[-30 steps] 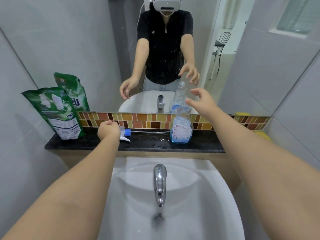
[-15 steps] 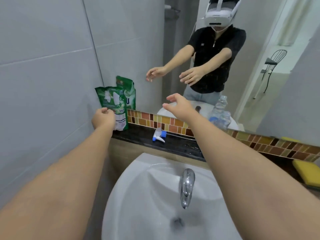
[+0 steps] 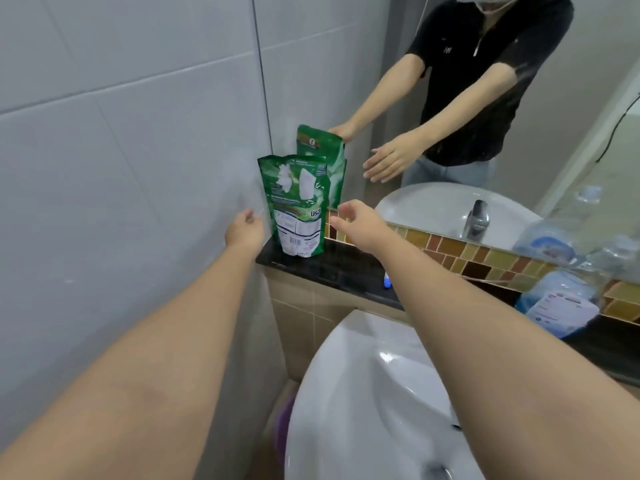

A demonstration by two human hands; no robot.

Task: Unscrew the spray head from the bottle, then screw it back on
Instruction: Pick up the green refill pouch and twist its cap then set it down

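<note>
The clear spray bottle [image 3: 557, 306] with blue liquid and a white label stands, blurred, on the black ledge [image 3: 346, 271] at the right, without its head. Of the spray head [image 3: 387, 283] only a small blue and white bit shows on the ledge, behind my right forearm. My left hand [image 3: 244, 230] hovers beside the left edge of a green refill pouch [image 3: 299, 206], fingers loosely curled and holding nothing. On the pouch's right side, my right hand [image 3: 356, 223] is open with its fingers spread toward the pouch. Both hands are far left of the bottle.
The pouch stands in the ledge's left corner against the tiled wall [image 3: 121, 168]. A mirror [image 3: 450, 98] runs behind the ledge above a strip of brown mosaic tiles [image 3: 485, 258]. The white washbasin [image 3: 363, 393] lies below my right arm. Something purple [image 3: 282, 431] sits under the basin.
The view has swung left. My left hand left the spray head on the ledge and my right hand left the bottle; both now flank the green pouch.
</note>
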